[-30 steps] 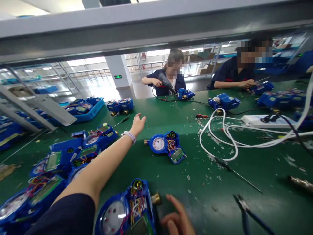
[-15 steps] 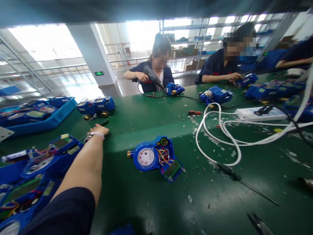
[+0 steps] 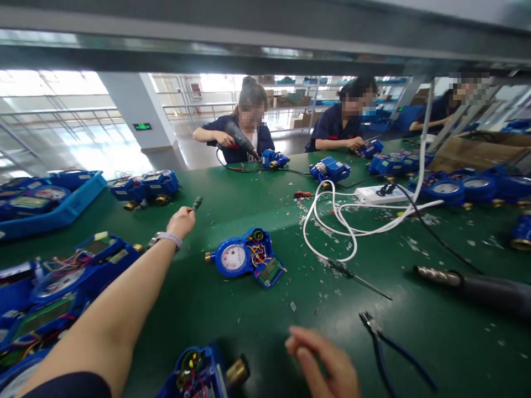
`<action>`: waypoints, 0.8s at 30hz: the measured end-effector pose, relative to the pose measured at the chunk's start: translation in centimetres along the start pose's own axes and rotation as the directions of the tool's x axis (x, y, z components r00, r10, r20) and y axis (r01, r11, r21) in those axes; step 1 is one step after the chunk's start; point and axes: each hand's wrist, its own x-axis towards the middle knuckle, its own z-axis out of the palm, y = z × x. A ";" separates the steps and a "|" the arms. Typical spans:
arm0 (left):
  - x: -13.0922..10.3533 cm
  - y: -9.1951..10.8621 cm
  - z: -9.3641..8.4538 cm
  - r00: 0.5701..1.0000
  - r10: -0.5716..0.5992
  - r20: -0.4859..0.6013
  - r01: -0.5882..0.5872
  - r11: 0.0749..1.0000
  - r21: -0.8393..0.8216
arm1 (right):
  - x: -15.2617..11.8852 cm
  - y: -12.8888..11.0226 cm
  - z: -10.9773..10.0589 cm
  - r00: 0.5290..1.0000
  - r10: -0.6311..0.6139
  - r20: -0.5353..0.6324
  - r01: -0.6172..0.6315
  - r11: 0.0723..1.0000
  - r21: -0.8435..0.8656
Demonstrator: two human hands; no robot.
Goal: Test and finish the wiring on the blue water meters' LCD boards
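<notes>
My left hand (image 3: 182,221) reaches out over the table, closed around a screwdriver whose dark green handle (image 3: 197,203) sticks out past the fingers; its shaft is hidden. Low in the view, my right hand (image 3: 326,362) has bent fingers and no object visible in it. Between the hands lies a blue water meter (image 3: 233,258) with its electronics box uncovered, showing coloured wires and a small display. Another opened blue meter (image 3: 199,370) with a brass end sits at the bottom edge. Cutting pliers (image 3: 376,329) lie right of my right hand.
A second screwdriver (image 3: 344,269), a white cable (image 3: 309,232) and a power strip (image 3: 379,193) lie to the right, beyond a heat gun (image 3: 477,287). Opened meters (image 3: 62,282) and a blue tray (image 3: 78,207) line the left. Co-workers (image 3: 244,124) sit opposite; a shelf beam hangs overhead.
My left hand has lifted slightly with the screwdriver, whose handle now points up and away. My right hand has come into view at the bottom. The view has shifted, showing more on the right.
</notes>
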 end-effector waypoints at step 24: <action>-19.0 4.9 -1.0 0.874 0.108 0.475 0.402 0.388 -0.829 | 29.4 23.1 -8.7 0.929 0.216 0.299 0.194 0.404 -0.894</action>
